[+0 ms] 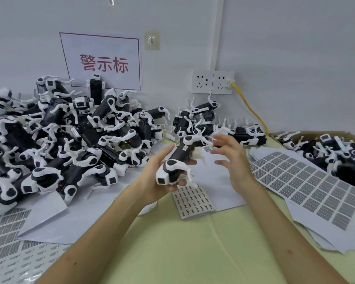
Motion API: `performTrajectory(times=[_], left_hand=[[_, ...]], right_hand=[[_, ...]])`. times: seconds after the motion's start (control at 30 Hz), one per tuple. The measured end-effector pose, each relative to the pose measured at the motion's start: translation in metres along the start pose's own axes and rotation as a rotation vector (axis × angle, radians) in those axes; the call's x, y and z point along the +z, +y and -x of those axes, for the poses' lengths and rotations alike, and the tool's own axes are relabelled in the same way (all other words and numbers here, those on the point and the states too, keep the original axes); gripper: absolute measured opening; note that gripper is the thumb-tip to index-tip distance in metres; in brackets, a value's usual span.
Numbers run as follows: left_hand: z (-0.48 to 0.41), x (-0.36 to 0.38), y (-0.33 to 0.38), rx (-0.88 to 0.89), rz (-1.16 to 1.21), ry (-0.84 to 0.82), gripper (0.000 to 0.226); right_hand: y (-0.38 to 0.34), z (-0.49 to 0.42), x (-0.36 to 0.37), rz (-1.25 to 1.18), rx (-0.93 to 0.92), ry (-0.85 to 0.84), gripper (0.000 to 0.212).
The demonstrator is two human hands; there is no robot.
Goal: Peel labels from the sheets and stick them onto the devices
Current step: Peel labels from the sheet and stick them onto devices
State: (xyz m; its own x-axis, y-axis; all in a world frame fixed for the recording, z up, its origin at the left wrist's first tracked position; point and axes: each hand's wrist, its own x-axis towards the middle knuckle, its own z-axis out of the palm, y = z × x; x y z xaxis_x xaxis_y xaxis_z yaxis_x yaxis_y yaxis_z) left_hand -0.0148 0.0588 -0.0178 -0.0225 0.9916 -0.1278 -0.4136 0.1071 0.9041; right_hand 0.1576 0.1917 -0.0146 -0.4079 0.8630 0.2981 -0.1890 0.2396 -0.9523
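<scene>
Head camera looks down at a green table [182,253]. The left hand [154,177] grips a black and white robot dog [179,157] and holds it up over the middle of the table. A small label [184,148] sits on its black body. The right hand [234,160] is just to its right, fingers spread wide. A label sheet [193,199] lies under the hands. A big pile of robot dogs [70,130] fills the far left. More sit in a cardboard box [345,136] on the right.
</scene>
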Motion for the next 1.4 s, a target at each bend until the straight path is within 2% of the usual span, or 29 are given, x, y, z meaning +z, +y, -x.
performTrajectory(times=[0.07, 0.13, 0.2, 0.27, 0.3, 0.37, 0.47, 0.5, 0.57, 0.63, 0.67, 0.7, 0.73, 0.8, 0.83, 0.93, 1.1, 1.23, 1.4], left_hand=[[0.000, -0.001, 0.002, -0.095, 0.057, -0.086, 0.060], [0.001, -0.004, 0.003, -0.159, 0.106, -0.125, 0.064], [0.002, -0.010, 0.004, -0.195, 0.077, -0.127, 0.074], [0.002, -0.016, 0.005, -0.202, 0.007, -0.046, 0.081], [0.000, -0.018, 0.005, -0.164, -0.071, 0.051, 0.081], [-0.004, -0.020, 0.004, 0.021, -0.248, 0.304, 0.073], [-0.006, -0.021, 0.008, 0.374, -0.246, 0.569, 0.036], [-0.005, -0.021, 0.011, 0.461, -0.254, 0.624, 0.025], [-0.003, -0.023, 0.013, 0.545, -0.239, 0.684, 0.014], [-0.004, -0.027, 0.010, 0.560, -0.200, 0.710, 0.027], [-0.005, -0.030, 0.009, 0.565, -0.186, 0.725, 0.036], [-0.006, -0.032, 0.008, 0.573, -0.173, 0.745, 0.044], [-0.006, -0.035, 0.009, 0.581, -0.159, 0.772, 0.052], [-0.006, -0.042, 0.011, 0.582, -0.110, 0.812, 0.070], [-0.006, -0.045, 0.012, 0.575, -0.079, 0.818, 0.074], [-0.005, -0.052, 0.017, 0.548, -0.034, 0.806, 0.078], [-0.003, -0.062, 0.022, 0.549, -0.143, 0.814, 0.084], [0.000, -0.070, 0.025, 0.444, -0.368, 0.842, 0.063], [-0.003, -0.068, 0.018, 0.457, -0.625, 0.950, 0.027]], right_hand=[[-0.001, -0.003, -0.005, 0.032, 0.044, -0.234, 0.043], [0.000, -0.001, -0.004, 0.071, 0.063, -0.422, 0.041], [0.001, 0.001, -0.003, 0.067, 0.076, -0.485, 0.032], [0.000, 0.000, -0.006, 0.029, 0.110, -0.462, 0.027], [-0.002, 0.000, -0.008, -0.004, 0.135, -0.462, 0.029], [-0.003, -0.003, -0.015, -0.033, 0.176, -0.456, 0.030], [-0.005, -0.005, -0.025, 0.060, 0.210, -0.432, 0.015], [-0.006, -0.007, -0.027, 0.058, 0.215, -0.402, 0.012], [-0.009, -0.010, -0.031, -0.102, 0.200, -0.211, 0.029], [-0.014, -0.013, -0.039, -0.460, 0.161, 0.043, 0.036], [-0.015, -0.015, -0.045, -0.676, 0.137, 0.137, 0.029], [-0.013, -0.017, -0.051, -0.859, 0.118, 0.196, 0.020], [-0.010, -0.019, -0.056, -0.944, 0.120, 0.234, 0.021], [-0.003, -0.021, -0.058, -0.828, 0.192, 0.274, 0.036], [-0.001, -0.022, -0.055, -0.723, 0.239, 0.293, 0.036], [0.003, -0.019, -0.035, -0.536, 0.356, 0.261, 0.024], [0.004, -0.010, -0.009, -0.334, 0.347, 0.197, 0.014], [0.005, -0.008, -0.007, -0.290, 0.327, 0.180, 0.014], [0.005, -0.008, -0.007, -0.286, 0.334, 0.181, 0.014]])
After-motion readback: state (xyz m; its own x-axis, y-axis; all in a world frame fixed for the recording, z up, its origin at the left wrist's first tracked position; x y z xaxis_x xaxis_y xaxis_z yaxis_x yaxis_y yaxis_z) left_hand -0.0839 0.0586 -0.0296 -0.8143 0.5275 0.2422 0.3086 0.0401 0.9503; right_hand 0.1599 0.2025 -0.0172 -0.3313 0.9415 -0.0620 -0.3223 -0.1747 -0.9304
